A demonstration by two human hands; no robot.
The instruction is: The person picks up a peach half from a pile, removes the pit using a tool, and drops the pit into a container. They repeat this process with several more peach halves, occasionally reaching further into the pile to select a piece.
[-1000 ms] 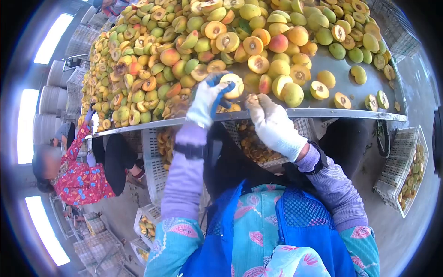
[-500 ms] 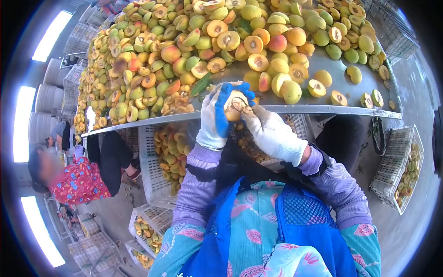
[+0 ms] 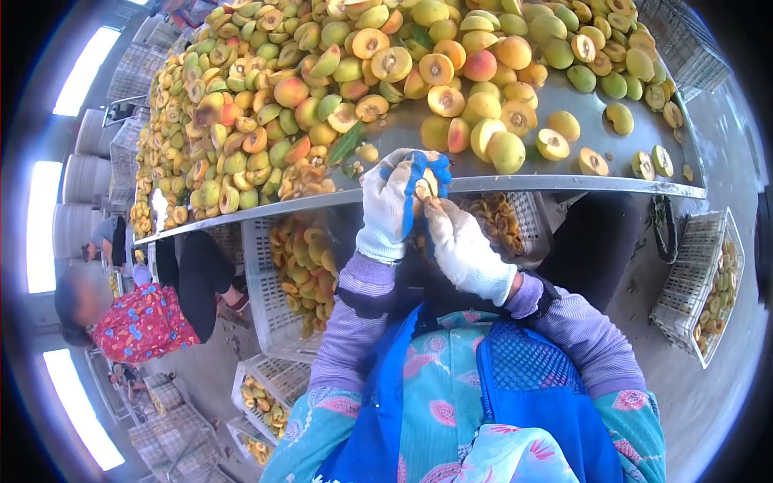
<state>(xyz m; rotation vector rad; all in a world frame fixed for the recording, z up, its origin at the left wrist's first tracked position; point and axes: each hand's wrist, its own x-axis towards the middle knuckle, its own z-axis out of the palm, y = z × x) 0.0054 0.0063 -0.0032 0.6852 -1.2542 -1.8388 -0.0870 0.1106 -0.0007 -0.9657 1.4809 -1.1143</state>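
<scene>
My left hand [image 3: 394, 197], in a white glove with blue fingers, is wrapped round a halved fruit [image 3: 428, 183] just in front of the metal table's edge [image 3: 515, 183]. My right hand [image 3: 467, 241], in a white glove, is closed, with its fingertips against the fruit; whatever is pinched in them is too small to make out. Behind both hands a large heap of halved yellow, green and orange fruit [image 3: 322, 72] covers much of the table. A green leaf [image 3: 346, 143] lies near my left hand.
Crates of fruit stand under the table [image 3: 266, 282], at the lower left [image 3: 250, 386] and on the right [image 3: 684, 282]. A person in a red patterned top [image 3: 149, 322] sits at the left. More crates [image 3: 692, 52] are stacked beyond the table's far right corner.
Since a second ago my left hand has come back from the heap and met my right hand. In the last half second the fruit has been turned between them.
</scene>
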